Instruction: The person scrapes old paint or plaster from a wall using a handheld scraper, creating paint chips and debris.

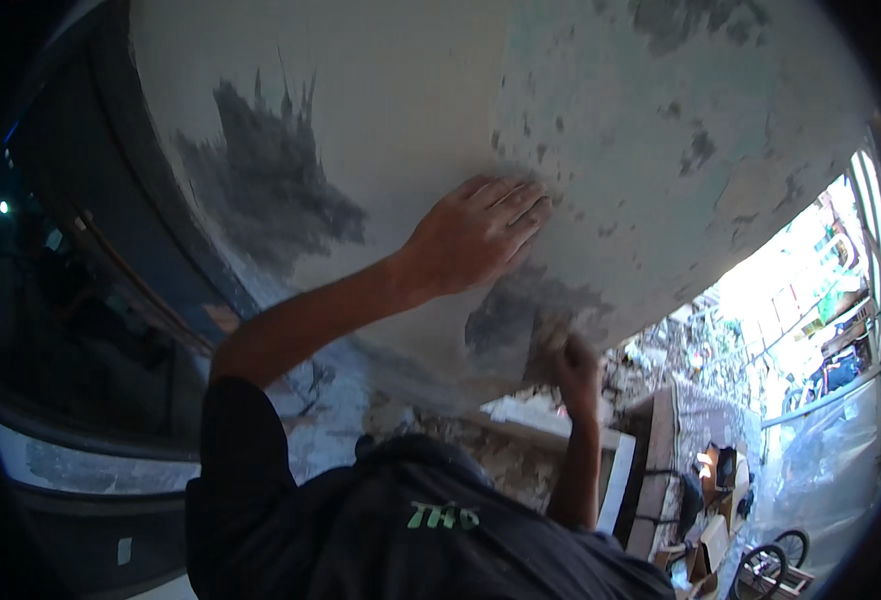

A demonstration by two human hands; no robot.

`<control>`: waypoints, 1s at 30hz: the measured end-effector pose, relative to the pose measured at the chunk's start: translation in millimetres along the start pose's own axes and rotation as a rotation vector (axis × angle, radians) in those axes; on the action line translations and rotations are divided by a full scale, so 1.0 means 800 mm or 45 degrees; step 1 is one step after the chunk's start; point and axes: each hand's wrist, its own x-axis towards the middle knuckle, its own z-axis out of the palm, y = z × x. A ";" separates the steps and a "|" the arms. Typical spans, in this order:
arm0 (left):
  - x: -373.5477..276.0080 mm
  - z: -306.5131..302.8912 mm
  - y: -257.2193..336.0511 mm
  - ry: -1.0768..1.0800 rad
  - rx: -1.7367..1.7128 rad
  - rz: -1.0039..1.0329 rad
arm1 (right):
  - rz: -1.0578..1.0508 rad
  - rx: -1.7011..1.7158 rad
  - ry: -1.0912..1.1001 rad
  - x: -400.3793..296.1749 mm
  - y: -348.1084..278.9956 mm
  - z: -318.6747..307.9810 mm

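Note:
In front of me is a pale plastered wall [410, 112] with dark grey patches and small pits. My left hand [482, 232] lies palm down on it, fingers stretched out, and no tool shows under it. Lower and to the right, my right hand [579, 367] is closed around what looks like a flat-bladed tool [544, 351], dim and partly blurred. The blade lies at a dark grey patch [508, 307] near the wall's lower edge; its exact contact is unclear. Another large dark patch [268, 180] spreads over the wall at the left.
A dark framed opening [103, 172] borders the wall at left. At the lower right are a pale ledge [617, 480], cardboard boxes [713, 544] and a wheeled frame [774, 574]. Clear plastic sheeting [823, 457] hangs at right, near rubble [680, 367] and a bright opening.

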 end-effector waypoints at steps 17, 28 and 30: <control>-0.074 -0.007 0.036 -0.441 0.113 0.182 | -0.058 0.240 0.180 0.008 -0.088 0.023; -0.075 0.000 0.046 -0.623 0.069 0.284 | -0.307 0.010 0.281 0.017 -0.076 0.033; -0.079 0.020 0.049 -0.546 0.016 0.294 | -0.281 -0.009 0.095 0.012 -0.079 0.038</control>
